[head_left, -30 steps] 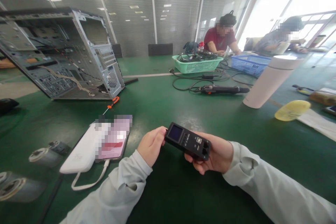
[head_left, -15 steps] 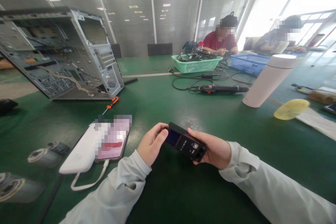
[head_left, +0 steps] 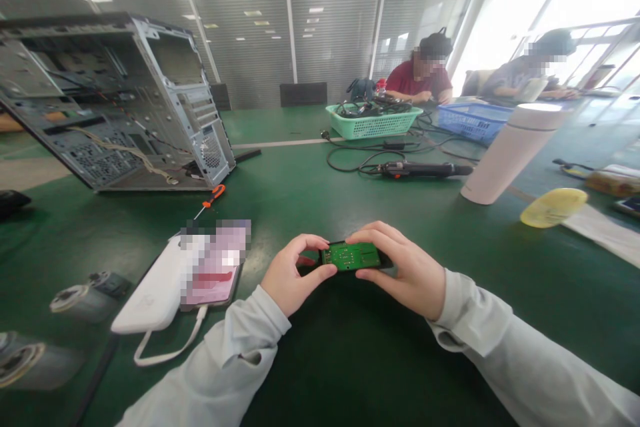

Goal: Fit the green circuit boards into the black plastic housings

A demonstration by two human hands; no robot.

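A small black handheld device lies between both my hands just above the green table, turned so that its green circuit board faces up. My left hand pinches its left end with thumb and fingers. My right hand curls over its right end, fingers on the far edge and thumb underneath. Both sleeves are pale grey.
A white power bank with a phone on it lies left of my hands. An open computer case stands at the back left, an orange-handled screwdriver before it. A white flask, electric screwdriver, green basket, blue basket and two seated people are farther back.
The device has been turned over between my hands: its screen side showed before, its green circuit board shows now. Both hands have drawn closer together and lower over the table.
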